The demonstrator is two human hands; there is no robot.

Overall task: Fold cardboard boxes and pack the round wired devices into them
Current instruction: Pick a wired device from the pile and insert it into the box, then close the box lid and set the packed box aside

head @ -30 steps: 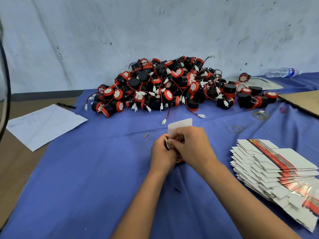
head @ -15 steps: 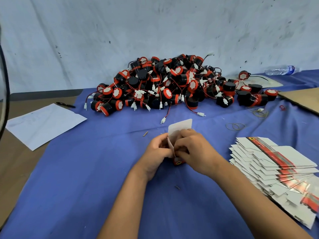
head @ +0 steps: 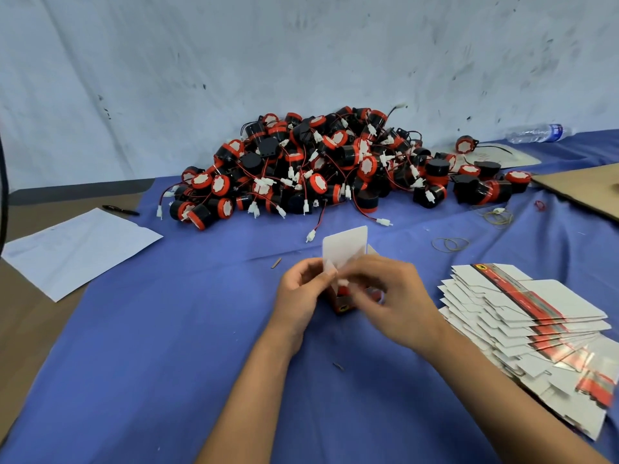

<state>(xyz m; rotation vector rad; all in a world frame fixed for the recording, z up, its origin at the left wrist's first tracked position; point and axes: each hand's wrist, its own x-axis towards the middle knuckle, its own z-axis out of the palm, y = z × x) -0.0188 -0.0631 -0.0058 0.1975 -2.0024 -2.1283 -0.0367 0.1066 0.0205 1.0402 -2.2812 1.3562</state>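
A small cardboard box (head: 345,247) stands between my hands on the blue cloth, its white top flap upright and a red-and-black printed corner showing below. My left hand (head: 301,289) grips the box's left side, thumb at a side flap. My right hand (head: 392,296) curls over the right side, fingers on the inner flaps; it is slightly blurred. A large heap of round black-and-red wired devices (head: 321,169) lies behind. A fanned stack of flat unfolded boxes (head: 522,316) lies to the right.
White paper sheet (head: 77,246) and a black pen (head: 120,210) lie at the left. Rubber bands (head: 450,243) lie right of the box. A brown cardboard sheet (head: 582,189) and a plastic bottle (head: 539,132) are at the far right. The grey wall stands close behind.
My hands have spread slightly apart, opening the box wider; my left hand shifted left and my right fingers moved onto the inner flaps. A red part shows inside.
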